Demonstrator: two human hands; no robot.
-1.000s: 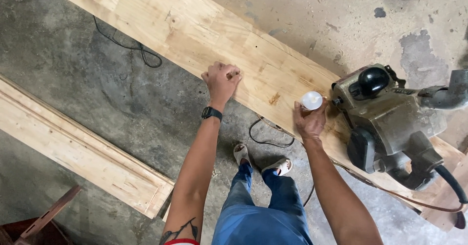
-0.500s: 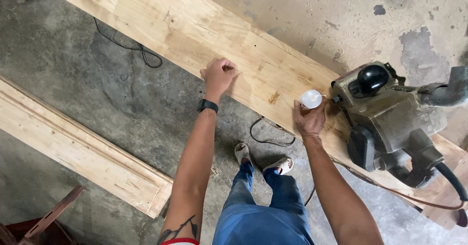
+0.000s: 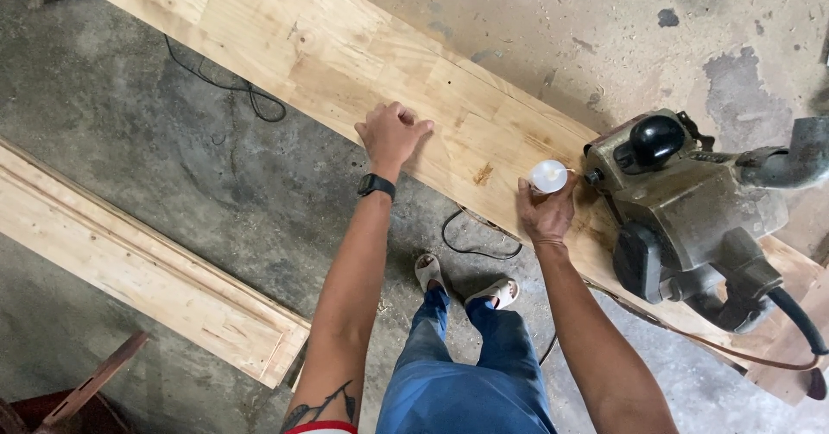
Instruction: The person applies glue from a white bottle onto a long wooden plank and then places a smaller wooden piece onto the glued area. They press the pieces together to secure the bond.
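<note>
The long wooden board (image 3: 345, 54) runs slantwise from the upper left of the frame down toward the lower right, and both of our hands rest along its near edge. Our left hand (image 3: 391, 133), a little left of the frame's centre, lies on the board with its fingers curled loosely under, knuckles up, grasping nothing that we can see. A dark watch (image 3: 376, 185) sits on that wrist. Our right hand (image 3: 546, 211), right of centre, has its fingers wrapped around a small white bottle (image 3: 549, 176), which stands touching the board's surface. Just left of the bottle we see a small brownish stain (image 3: 485, 174) in the wood.

Just beside the bottle, on the right, a heavy belt sander (image 3: 682, 201) sits on the board, with a black knob (image 3: 656, 138) on top and a thick black cable (image 3: 799, 317) leaving toward the lower right edge. A second, lighter plank (image 3: 147, 270) lies on the concrete floor (image 3: 216, 183) at the lower left, well apart from the first. A thin black wire (image 3: 233, 84) loops on the floor under the board at the upper left. At the bottom centre we see our blue trousers (image 3: 466, 373) and pale sandals (image 3: 492, 294).
</note>
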